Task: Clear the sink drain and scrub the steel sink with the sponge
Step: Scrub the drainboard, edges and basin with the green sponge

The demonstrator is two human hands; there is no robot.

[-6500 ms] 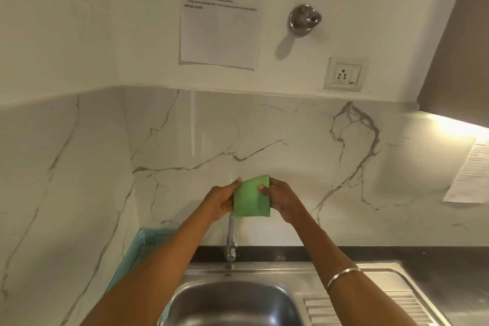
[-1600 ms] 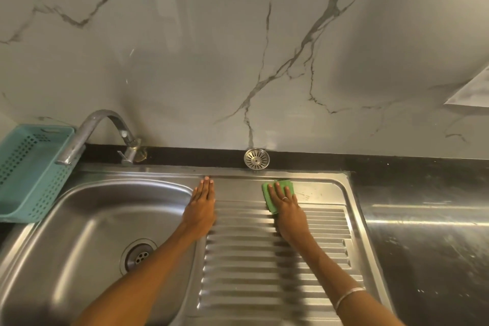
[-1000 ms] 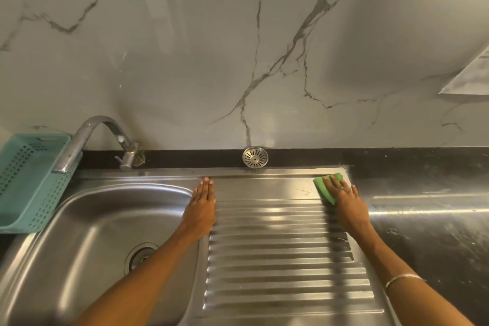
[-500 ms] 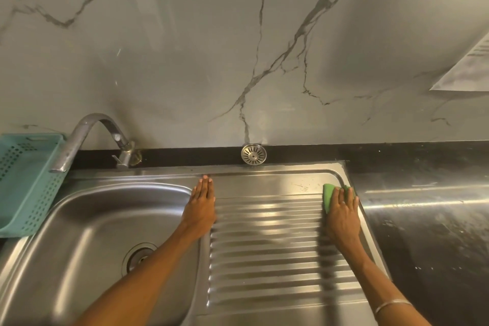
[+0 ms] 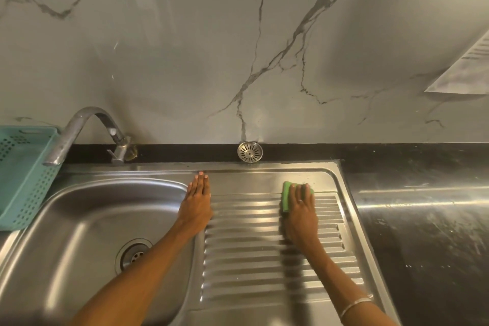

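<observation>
A green sponge (image 5: 286, 196), long axis running toward the marble wall (image 5: 185, 47), lies on the ribbed drainboard (image 5: 243, 251) right of centre, under the flat, straight-fingered right hand (image 5: 301, 209). The left hand (image 5: 197, 206) rests open on the steel sink (image 5: 87, 222) rim at centre. A drain strainer (image 5: 250, 151) sits on the black ledge above.

Black counter (image 5: 423, 233) w/ steel sink (image 5: 264, 259) set in it.
Ribbed drainboard on sink's right side carries green sponge (image 5: 285, 196) near its back right corner, right hand (image 5: 301, 209) flat on sponge; left hand (image 5: 197, 204) flat on sink rim by the basin. Drain strainer (image 5: 250, 151) lies on counter's back strip, tap (image 5: 87, 132) base to its left. Teal basket (image 5: 21, 172) at far left.
</observation>
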